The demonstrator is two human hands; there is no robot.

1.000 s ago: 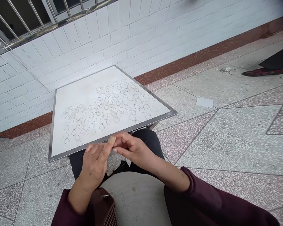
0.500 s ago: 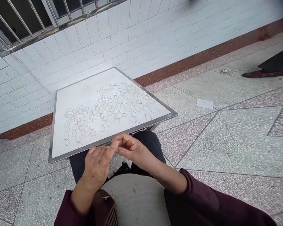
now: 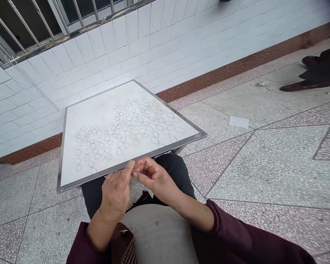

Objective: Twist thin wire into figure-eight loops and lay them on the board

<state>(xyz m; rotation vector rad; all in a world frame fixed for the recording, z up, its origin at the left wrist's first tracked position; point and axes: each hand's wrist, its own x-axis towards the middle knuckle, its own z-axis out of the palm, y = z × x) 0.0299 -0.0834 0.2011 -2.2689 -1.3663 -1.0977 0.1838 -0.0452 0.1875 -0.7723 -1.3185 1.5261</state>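
Pinching at the fingertips: the right hand (image 3: 160, 182) is bringing thumb and forefinger together on what appears to be a tiny dark piece (image 3: 134, 170), too small to identify. The left hand (image 3: 115, 196) is meeting it there, fingers curling, a tan wrap (image 3: 130, 164) covering the thumb's end; whether those fingers are gripping anything, cannot tell. Both hands are working just off the near edge of a white board (image 3: 85, 115), above the person's lap. Change over the last half second: the left thumb is now standing more upright, its wrap tilting away from the right fingertips, so the pinch point is showing better. Reading that as a fine adjustment of the piece, with the handwork still going on. Thin dark loops (image 3: 129, 126), many pairing up like figure eights, are lying across the board, keeping the same layout as before; neither hand is touching them. Off right, a second dark shoe (image 3: 311, 61) is now appearing beyond a maroon shoe (image 3: 308, 86), well apart from the work.
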